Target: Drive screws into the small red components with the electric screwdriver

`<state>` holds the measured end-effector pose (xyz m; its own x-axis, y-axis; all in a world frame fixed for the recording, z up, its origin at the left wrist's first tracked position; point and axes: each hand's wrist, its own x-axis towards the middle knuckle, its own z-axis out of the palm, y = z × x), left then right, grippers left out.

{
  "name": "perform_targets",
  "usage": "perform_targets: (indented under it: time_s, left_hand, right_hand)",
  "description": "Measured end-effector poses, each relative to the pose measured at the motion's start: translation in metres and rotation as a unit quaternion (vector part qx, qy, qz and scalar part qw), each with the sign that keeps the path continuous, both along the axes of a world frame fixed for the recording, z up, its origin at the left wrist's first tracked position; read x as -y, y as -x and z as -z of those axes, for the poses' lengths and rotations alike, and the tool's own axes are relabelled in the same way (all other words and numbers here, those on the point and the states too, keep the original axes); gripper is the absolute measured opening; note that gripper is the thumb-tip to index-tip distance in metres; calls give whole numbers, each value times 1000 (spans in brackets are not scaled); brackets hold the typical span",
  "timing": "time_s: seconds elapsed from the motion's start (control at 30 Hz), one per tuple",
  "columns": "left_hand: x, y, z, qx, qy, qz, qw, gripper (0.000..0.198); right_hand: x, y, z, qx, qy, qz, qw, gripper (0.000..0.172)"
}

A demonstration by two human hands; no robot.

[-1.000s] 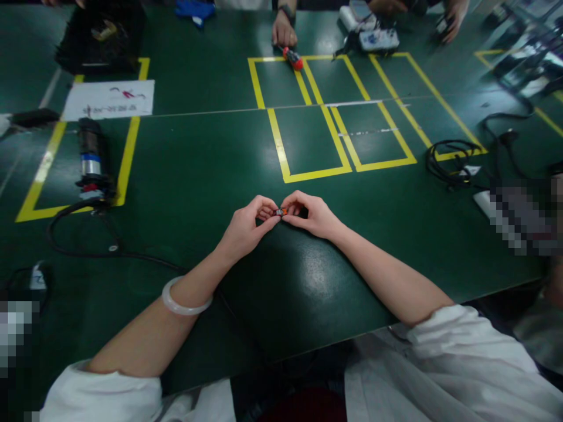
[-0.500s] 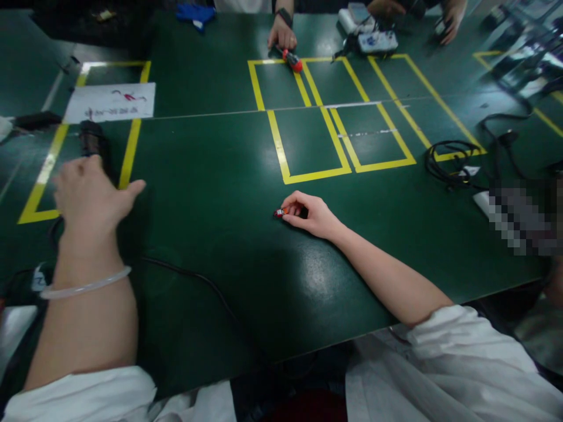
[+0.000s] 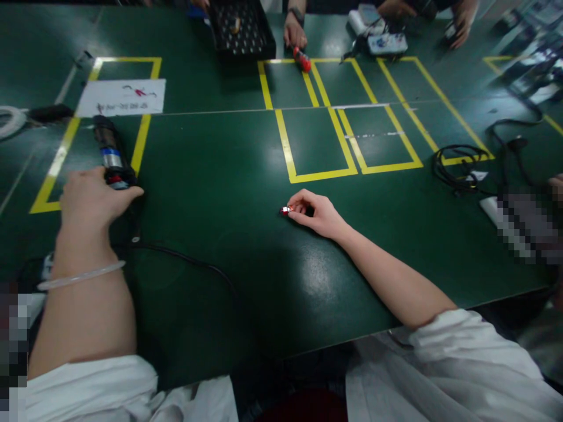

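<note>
On the left, my left hand (image 3: 94, 198) is open, its thumb stretched out to the right. It lies beside the near end of a dark electric screwdriver (image 3: 111, 153) with a silver and blue band and a red part; whether the fingers touch it I cannot tell. The tool lies inside a yellow-taped outline, by a white printed sheet (image 3: 123, 98). Mid-table, my right hand (image 3: 319, 214) pinches a small red-and-white piece (image 3: 285, 210), too small to name, between thumb and fingertips just at the table surface.
A black cable (image 3: 189, 256) runs across the green table (image 3: 229, 193). Across from me, a co-worker's hand (image 3: 295, 32) holds a red-and-black screwdriver (image 3: 302, 60) beside a black tray (image 3: 241, 50). A coiled black cable (image 3: 460, 167) lies at right, among yellow tape outlines.
My left hand has drawn back and leftward, uncovering more of the electric screwdriver. The black tray has come into view at the far edge. My right hand keeps its pinch in place.
</note>
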<state>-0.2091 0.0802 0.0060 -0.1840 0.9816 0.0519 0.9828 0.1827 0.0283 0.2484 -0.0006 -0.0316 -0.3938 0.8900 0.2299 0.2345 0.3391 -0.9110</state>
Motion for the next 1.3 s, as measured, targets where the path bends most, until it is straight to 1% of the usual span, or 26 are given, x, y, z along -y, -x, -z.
perform_targets:
  time_s: [0.07, 0.1, 0.2, 0.3, 0.37, 0.43, 0.53, 0.6, 0.67, 0.77, 0.87, 1.0, 1.17, 1.3]
  left_hand:
    - [3, -23, -6, -23, 13, -56, 998, 80]
    - [5, -35, -8, -29, 23, -63, 997, 77]
    - [8, -71, -14, -19, 36, -27, 999, 71]
    - [16, -109, -17, 3, 27, 34, 999, 67]
    - [23, -135, -16, 26, 22, 82, 996, 65]
    - [33, -161, -13, 51, 16, 123, 991, 65]
    - [50, -195, -5, 69, -14, 190, 979, 67]
    - [64, -214, -1, 66, -29, 242, 968, 70]
    - [76, -228, 1, 62, -27, 280, 958, 72]
    - [91, -244, 1, 68, -18, 319, 945, 74]
    - [97, -251, 1, 77, -18, 336, 939, 73]
    - [98, -252, 2, 78, -20, 333, 940, 72]
    - [98, -251, 4, 78, -29, 334, 939, 71]
    - [98, -251, 4, 88, -22, 333, 939, 72]
  right_hand:
    - [1, 0, -1, 0, 2, 2, 1000, 15]
    - [1, 0, -1, 3, 3, 3, 1000, 15]
    - [1, 0, -1, 11, 7, 8, 1000, 14]
    - [0, 0, 0, 12, 3, 11, 1000, 15]
    - [0, 0, 0, 12, -7, 18, 1000, 15]
    - [-1, 0, 0, 18, -21, 28, 999, 13]
    - [0, 0, 1, 34, -45, 54, 997, 11]
    - [0, 0, 2, 44, -60, 67, 995, 11]
    - [1, 0, 3, 51, -73, 69, 994, 10]
    - [1, 0, 3, 60, -91, 58, 992, 9]
    - [1, 2, 2, 78, -101, 46, 991, 9]
    - [2, 3, 2, 100, -94, 32, 990, 11]
    - [1, 3, 4, 98, -90, 14, 991, 17]
    - [1, -1, 4, 93, -100, -4, 991, 8]
